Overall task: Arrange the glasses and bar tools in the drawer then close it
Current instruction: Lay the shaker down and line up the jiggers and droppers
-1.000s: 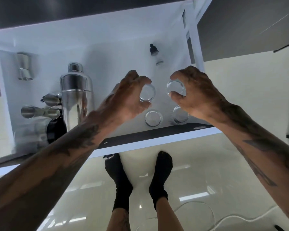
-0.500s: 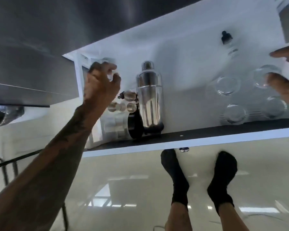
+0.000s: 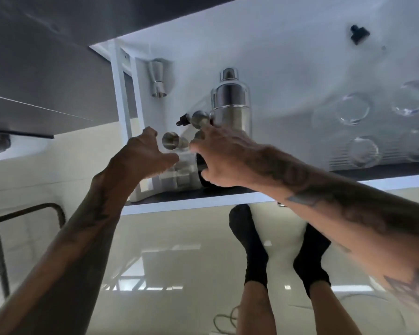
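Note:
The white drawer (image 3: 194, 204) stands pulled out below me. At its left end a steel jigger (image 3: 171, 140) lies on its side between my hands. My left hand (image 3: 143, 157) is open just left of it, fingers spread. My right hand (image 3: 224, 160) reaches in from the right, with thumb and index finger on either side of the jigger's far end. Behind them are a steel pourer (image 3: 200, 118), an upright cocktail shaker (image 3: 230, 102) and a second jigger (image 3: 159, 79) standing at the back left. Several clear glasses (image 3: 352, 109) stand at the right end.
A black-capped dropper (image 3: 359, 34) lies at the drawer's back right. A clear box (image 3: 177, 174) and a black round item (image 3: 202, 163) sit under my hands. My feet in black socks (image 3: 254, 250) stand on the glossy floor; a metal frame (image 3: 22, 213) is at left.
Both hands left the glasses. My left hand went to the back-left jigger, then came down beside the lying jigger; my right hand swept left to it. The view panned left.

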`<state>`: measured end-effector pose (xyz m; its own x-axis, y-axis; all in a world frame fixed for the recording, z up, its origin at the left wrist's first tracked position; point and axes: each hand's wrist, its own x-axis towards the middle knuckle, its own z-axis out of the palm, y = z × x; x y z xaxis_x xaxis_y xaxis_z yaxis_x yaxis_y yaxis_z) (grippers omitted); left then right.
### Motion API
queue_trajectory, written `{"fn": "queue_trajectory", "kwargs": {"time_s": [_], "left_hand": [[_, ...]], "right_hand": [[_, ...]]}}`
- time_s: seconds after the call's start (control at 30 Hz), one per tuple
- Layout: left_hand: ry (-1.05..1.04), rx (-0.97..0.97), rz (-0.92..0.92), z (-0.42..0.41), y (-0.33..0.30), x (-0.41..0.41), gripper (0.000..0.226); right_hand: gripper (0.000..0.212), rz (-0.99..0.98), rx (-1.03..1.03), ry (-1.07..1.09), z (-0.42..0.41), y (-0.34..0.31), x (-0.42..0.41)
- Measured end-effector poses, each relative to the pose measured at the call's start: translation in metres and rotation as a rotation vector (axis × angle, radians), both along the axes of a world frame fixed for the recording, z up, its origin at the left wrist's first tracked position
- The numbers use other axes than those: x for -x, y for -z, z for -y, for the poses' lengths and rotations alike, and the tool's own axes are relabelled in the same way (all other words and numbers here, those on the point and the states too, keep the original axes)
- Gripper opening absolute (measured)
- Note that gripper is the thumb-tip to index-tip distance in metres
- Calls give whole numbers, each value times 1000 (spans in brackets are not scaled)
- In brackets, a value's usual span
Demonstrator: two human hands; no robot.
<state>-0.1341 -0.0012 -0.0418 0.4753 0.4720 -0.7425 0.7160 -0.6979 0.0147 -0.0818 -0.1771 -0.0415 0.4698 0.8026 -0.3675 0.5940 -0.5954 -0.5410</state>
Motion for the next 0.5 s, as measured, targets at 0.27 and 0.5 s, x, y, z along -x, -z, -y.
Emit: {"fn": "queue_trajectory", "kwargs": {"time_s": [0.27,0.5], "left_hand": [[-167,140,52,32,10,24,114],[156,-169,145,43,8,30,99]], "right_hand": [[34,-150,-70,158,15,14,-5],[87,82,119,586,20,27,-12]]}}
